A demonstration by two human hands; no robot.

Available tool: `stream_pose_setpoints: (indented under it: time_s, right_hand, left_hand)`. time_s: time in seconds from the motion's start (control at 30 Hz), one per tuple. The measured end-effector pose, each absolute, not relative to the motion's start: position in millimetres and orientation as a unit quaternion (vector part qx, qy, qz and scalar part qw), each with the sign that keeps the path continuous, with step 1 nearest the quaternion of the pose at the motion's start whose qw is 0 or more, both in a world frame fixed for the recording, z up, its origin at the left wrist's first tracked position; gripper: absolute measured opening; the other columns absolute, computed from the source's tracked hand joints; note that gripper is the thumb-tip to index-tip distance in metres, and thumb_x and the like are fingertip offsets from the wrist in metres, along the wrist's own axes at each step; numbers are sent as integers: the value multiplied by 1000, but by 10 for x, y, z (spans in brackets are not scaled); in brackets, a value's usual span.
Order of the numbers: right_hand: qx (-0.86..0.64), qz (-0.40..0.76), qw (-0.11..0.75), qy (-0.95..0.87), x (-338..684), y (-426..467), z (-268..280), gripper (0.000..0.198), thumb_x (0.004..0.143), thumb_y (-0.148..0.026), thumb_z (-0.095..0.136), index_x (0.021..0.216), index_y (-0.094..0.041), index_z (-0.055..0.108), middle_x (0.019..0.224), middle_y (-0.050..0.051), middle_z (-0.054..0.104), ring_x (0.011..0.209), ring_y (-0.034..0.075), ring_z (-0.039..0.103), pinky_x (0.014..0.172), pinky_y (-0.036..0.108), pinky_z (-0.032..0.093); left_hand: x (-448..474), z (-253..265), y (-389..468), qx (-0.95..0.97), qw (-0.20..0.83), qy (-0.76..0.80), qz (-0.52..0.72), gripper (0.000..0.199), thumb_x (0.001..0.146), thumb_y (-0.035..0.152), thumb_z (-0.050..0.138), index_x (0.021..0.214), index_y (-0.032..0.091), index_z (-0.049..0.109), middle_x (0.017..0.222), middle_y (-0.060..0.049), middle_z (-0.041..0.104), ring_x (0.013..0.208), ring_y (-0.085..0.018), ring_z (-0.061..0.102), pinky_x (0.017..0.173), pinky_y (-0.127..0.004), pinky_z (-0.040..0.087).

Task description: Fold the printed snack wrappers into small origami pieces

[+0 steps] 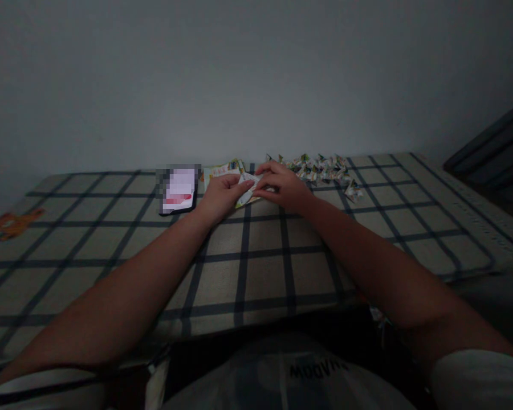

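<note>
Between my two hands is a small piece of printed paper, whitish on the side that shows. My left hand grips its left part, thumb laid on top. At its right side, the fingers of my right hand are bent and pinch the paper's edge. Beneath and behind my left hand lie colourful printed sheets, partly covered by it. Just right of my right hand sit several small folded paper pieces with pointed corners, grouped in rows.
A phone with a lit, blurred screen lies left of my left hand. The checked cloth covers the table, with an orange shape at far left. A plain wall rises behind. One folded piece sits nearer me than the others.
</note>
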State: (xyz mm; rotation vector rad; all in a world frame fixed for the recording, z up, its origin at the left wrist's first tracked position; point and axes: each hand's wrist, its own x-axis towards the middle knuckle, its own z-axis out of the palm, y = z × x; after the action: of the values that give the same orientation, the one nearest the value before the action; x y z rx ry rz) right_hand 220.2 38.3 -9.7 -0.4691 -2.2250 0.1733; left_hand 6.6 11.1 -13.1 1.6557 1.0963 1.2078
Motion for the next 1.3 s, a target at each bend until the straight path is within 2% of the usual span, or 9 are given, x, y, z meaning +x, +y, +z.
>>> stream_pose_setpoints:
  time_s: [0.17, 0.3, 0.47, 0.63, 0.73, 0.87, 1.07, 1.2, 1.3]
  right_hand:
    - [-201, 73, 390, -896, 2186, 354, -67, 31, 100, -46, 58, 90, -18, 69, 104, 9, 69, 102, 22, 63, 95, 38, 48]
    - [-203, 64, 401, -891, 2171, 326, -59, 30, 102, -43, 56, 89, -18, 68, 102, 9, 70, 101, 21, 63, 95, 37, 48]
    - [-185, 65, 419, -886, 2205, 364, -56, 31, 98, -47, 61, 92, -18, 72, 110, 10, 67, 105, 21, 63, 94, 37, 48]
    - [-158, 89, 405, -896, 2203, 391, -52, 33, 99, -49, 60, 96, -21, 76, 95, 5, 71, 92, 18, 64, 86, 34, 49]
    - [-174, 97, 408, -891, 2192, 391, -52, 32, 99, -48, 62, 91, -21, 77, 88, 4, 71, 86, 17, 62, 83, 33, 48]
    - [-223, 94, 456, -856, 2203, 390, -36, 31, 97, -46, 64, 87, -20, 77, 84, 4, 70, 85, 18, 62, 83, 33, 47]
    - [-261, 121, 499, -817, 2223, 369, 1, 29, 94, -46, 66, 84, -21, 77, 86, 4, 73, 86, 18, 65, 83, 33, 49]
    - [-269, 161, 525, -792, 2211, 361, 5, 30, 93, -47, 67, 81, -20, 76, 84, 4, 74, 84, 18, 66, 82, 33, 50]
    - [-281, 208, 533, -771, 2199, 343, 11, 31, 91, -49, 69, 80, -19, 74, 84, 4, 73, 82, 17, 66, 81, 32, 51]
  left_hand:
    - [74, -80, 66, 684, 330, 458, 462, 49, 80, 55, 76, 57, 18, 55, 52, 5, 41, 50, -9, 34, 49, -25, 21]
    - [82, -99, 80, 662, 374, 448, 471, 45, 78, 59, 77, 69, 16, 67, 55, 3, 49, 51, -9, 39, 48, -24, 25]
    - [114, -127, 104, 598, 454, 432, 499, 47, 69, 60, 85, 74, 15, 70, 63, 0, 62, 55, -11, 53, 50, -23, 39]
    - [133, -116, 125, 558, 518, 399, 511, 48, 66, 57, 88, 82, 15, 72, 71, -3, 70, 58, -13, 60, 54, -25, 49]
    - [122, -119, 129, 593, 465, 403, 519, 48, 71, 55, 86, 93, 14, 74, 73, -4, 71, 59, -13, 62, 53, -23, 48]
    - [96, -115, 114, 613, 409, 396, 548, 68, 76, 54, 83, 132, 21, 66, 84, -4, 75, 61, -15, 68, 54, -25, 54]
    - [49, -113, 89, 668, 326, 384, 548, 38, 81, 50, 78, 103, 19, 80, 97, -7, 78, 71, -17, 71, 60, -27, 60]
    - [11, -72, 53, 743, 254, 344, 515, 42, 83, 50, 76, 113, 20, 80, 113, -10, 77, 85, -19, 73, 65, -27, 60]
    - [-8, -26, 36, 789, 174, 328, 490, 44, 79, 47, 79, 116, 21, 79, 110, -10, 76, 89, -19, 71, 62, -23, 57]
